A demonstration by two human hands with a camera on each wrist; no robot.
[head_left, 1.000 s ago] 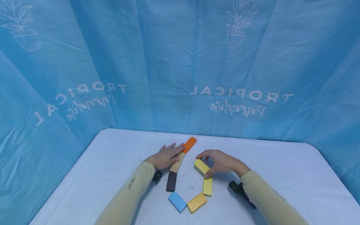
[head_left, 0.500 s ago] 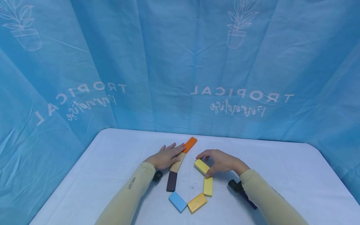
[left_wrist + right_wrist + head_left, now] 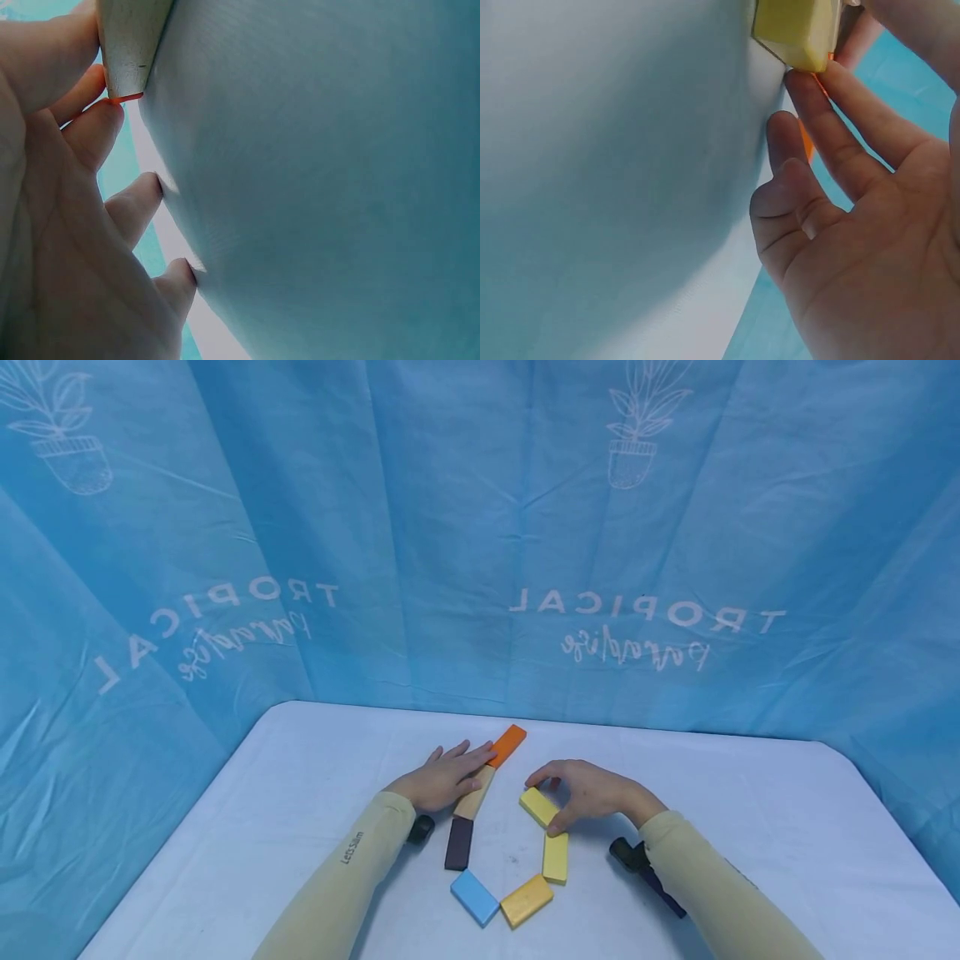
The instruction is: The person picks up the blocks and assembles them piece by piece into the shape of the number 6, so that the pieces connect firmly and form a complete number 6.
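Note:
My left hand (image 3: 438,779) rests with extended fingers on an orange wooden block (image 3: 511,743), its thumb touching a plain wood block (image 3: 476,797). In the left wrist view, this plain block's end meets a thin strip of orange. My right hand (image 3: 596,791) pinches a yellow block (image 3: 537,807) between thumb and fingers. That block's near end meets a second yellow block (image 3: 555,860). The right wrist view shows fingertips at the end of a yellow block (image 3: 791,30), with orange visible behind. A dark block (image 3: 459,843) continues the left side of the curve.
A blue block (image 3: 475,897) and an amber block (image 3: 527,902) touch at the near bottom of the curve. All lie on a white table (image 3: 337,752). Blue printed curtains (image 3: 450,527) rise behind it. Black wrist devices (image 3: 633,856) hang under both forearms.
The right hand and the upper yellow block shift very slightly to the right. The left hand and the other blocks look practically the same.

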